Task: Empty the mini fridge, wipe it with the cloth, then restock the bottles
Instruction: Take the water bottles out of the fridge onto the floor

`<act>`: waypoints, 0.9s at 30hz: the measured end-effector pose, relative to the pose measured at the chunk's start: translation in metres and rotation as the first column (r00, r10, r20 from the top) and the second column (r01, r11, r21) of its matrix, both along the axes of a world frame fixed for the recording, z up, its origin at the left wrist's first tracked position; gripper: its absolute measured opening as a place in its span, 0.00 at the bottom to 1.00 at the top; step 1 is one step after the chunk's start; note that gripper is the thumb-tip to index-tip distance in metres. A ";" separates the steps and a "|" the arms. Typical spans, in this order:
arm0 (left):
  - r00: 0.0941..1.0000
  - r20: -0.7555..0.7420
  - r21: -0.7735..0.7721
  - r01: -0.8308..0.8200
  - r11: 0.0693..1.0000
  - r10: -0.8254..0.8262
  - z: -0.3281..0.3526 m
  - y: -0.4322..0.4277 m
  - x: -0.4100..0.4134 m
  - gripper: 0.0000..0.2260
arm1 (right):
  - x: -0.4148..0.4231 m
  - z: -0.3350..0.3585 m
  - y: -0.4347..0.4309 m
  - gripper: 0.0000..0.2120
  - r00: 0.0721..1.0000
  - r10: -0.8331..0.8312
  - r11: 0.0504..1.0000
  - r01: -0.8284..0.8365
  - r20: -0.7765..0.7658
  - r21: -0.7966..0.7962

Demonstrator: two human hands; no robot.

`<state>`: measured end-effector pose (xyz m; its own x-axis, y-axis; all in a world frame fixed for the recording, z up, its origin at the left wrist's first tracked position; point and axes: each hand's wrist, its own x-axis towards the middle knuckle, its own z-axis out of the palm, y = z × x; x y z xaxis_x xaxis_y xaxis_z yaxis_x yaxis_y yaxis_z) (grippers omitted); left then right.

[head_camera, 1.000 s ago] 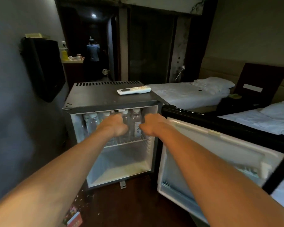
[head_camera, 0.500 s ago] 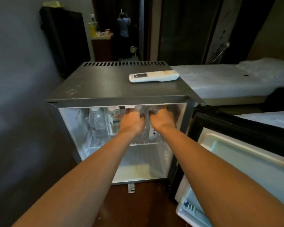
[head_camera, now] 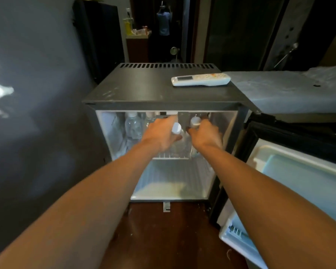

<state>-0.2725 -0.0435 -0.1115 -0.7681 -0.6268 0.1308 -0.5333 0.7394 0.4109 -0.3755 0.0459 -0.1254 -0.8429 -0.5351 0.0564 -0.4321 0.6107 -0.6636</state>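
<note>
1. A bottle (head_camera: 177,133) is gripped in the left hand (head_camera: 159,135), another bottle (head_camera: 194,122) in the right hand (head_camera: 207,135), both on the mini fridge (head_camera: 163,90) top shelf.
2. Neighbouring bottles (head_camera: 133,126) could get knocked over, being packed so close.

left hand (head_camera: 159,134) gripping, right hand (head_camera: 207,135) gripping

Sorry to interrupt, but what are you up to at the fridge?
A person is emptying the mini fridge, whose door stands open. The left hand and the right hand each grip a water bottle at the upper shelf. More bottles stand at the left. A remote lies on top.
</note>
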 end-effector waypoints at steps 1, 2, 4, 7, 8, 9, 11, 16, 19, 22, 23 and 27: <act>0.999 0.033 -0.018 0.021 1.000 -0.021 0.005 0.000 0.012 0.15 | 0.010 0.002 0.004 0.21 0.999 0.025 0.999 -0.023 -0.038 0.043; 0.997 0.065 -0.026 0.034 0.999 -0.032 0.008 0.001 0.024 0.13 | 0.021 0.002 0.008 0.21 0.997 0.051 0.995 -0.046 -0.064 0.087; 0.990 0.136 -0.032 0.038 0.999 -0.034 0.010 0.002 0.052 0.13 | 0.047 0.001 0.011 0.21 0.993 0.104 0.983 -0.095 -0.054 0.155; 0.966 0.259 -0.005 0.012 1.000 -0.010 -0.001 0.004 0.100 0.16 | 0.091 -0.012 0.007 0.22 0.981 0.192 0.953 -0.187 0.002 0.237; 0.957 0.290 0.003 -0.004 1.000 0.003 -0.007 0.005 0.118 0.16 | 0.107 -0.018 0.004 0.23 0.972 0.234 0.937 -0.231 0.020 0.260; 0.947 0.320 0.010 -0.029 1.000 0.024 -0.014 0.004 0.136 0.18 | 0.123 -0.025 0.001 0.24 0.959 0.282 0.918 -0.280 0.033 0.280; 0.925 0.372 0.018 -0.082 0.996 0.070 -0.029 0.005 0.172 0.18 | 0.157 -0.039 -0.005 0.23 0.927 0.374 0.871 -0.365 0.037 0.329; 0.886 0.446 0.050 -0.170 0.984 0.130 -0.075 0.016 0.249 0.13 | 0.231 -0.080 -0.011 0.20 0.855 0.517 0.767 -0.481 0.035 0.423; 0.871 0.463 0.081 -0.229 0.970 0.166 -0.103 0.019 0.285 0.15 | 0.265 -0.111 -0.014 0.21 0.838 0.540 0.741 -0.520 0.083 0.425; 0.873 0.432 0.101 -0.297 0.950 0.227 -0.130 0.018 0.312 0.17 | 0.290 -0.141 -0.018 0.20 0.830 0.550 0.736 -0.535 0.094 0.416; 0.870 0.424 0.108 -0.323 0.940 0.250 -0.139 0.018 0.318 0.17 | 0.296 -0.151 -0.020 0.20 0.831 0.548 0.736 -0.535 0.100 0.416; 0.884 0.352 0.143 -0.375 0.916 0.307 -0.172 0.020 0.331 0.18 | 0.309 -0.179 -0.022 0.20 0.838 0.536 0.737 -0.523 0.101 0.429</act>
